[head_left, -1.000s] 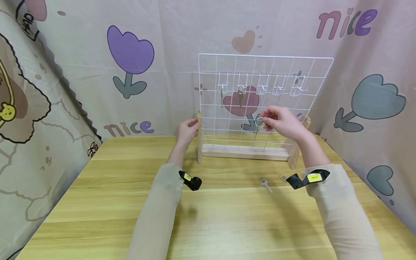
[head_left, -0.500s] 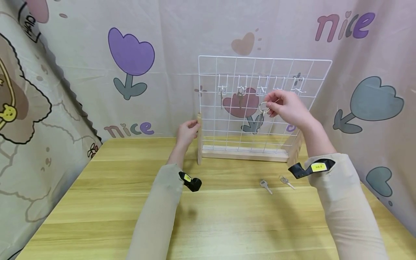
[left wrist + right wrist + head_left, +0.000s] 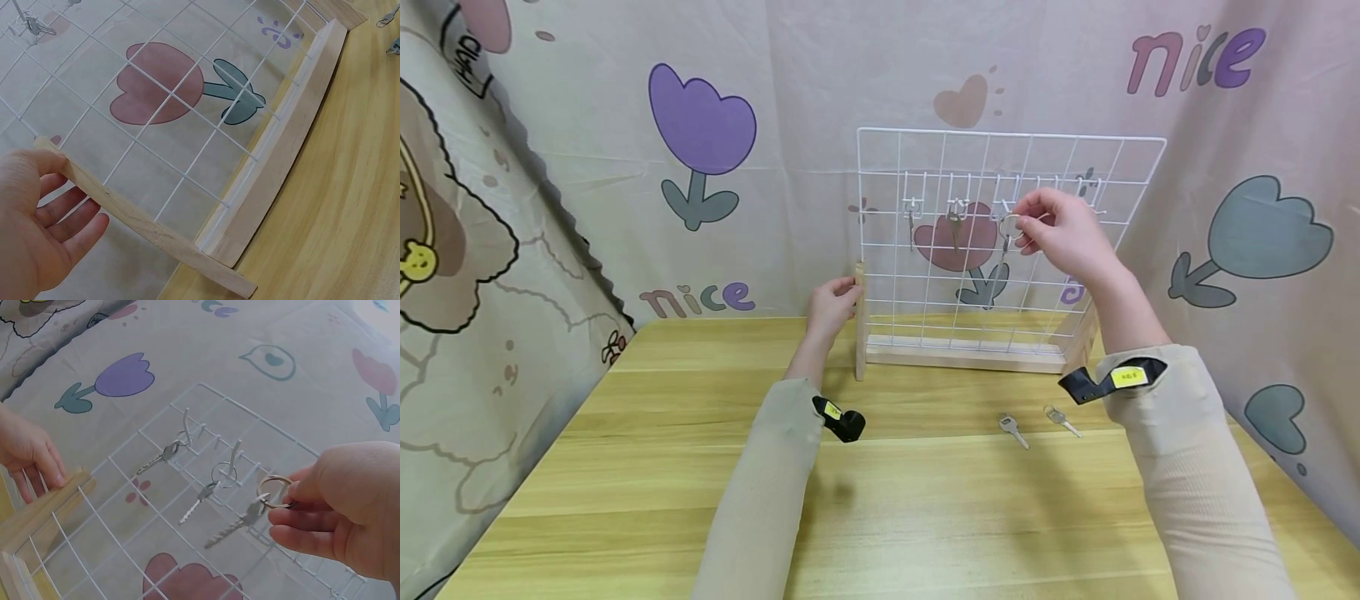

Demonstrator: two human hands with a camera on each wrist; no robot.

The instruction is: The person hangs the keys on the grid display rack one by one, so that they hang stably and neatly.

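One key (image 3: 240, 525), beside right fingers (image 3: 306, 519), ring (image 3: 260, 487) pinched

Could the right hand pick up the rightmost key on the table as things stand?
Probably not straight away: the right hand pinches the ring of another key up by the wire rack. Nothing seems to block the way down to the rightmost key, though.

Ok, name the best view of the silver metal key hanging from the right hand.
Right wrist: the silver metal key appears largest, with teeth visible. The head view shows it small; I can't identify it in the left wrist view.
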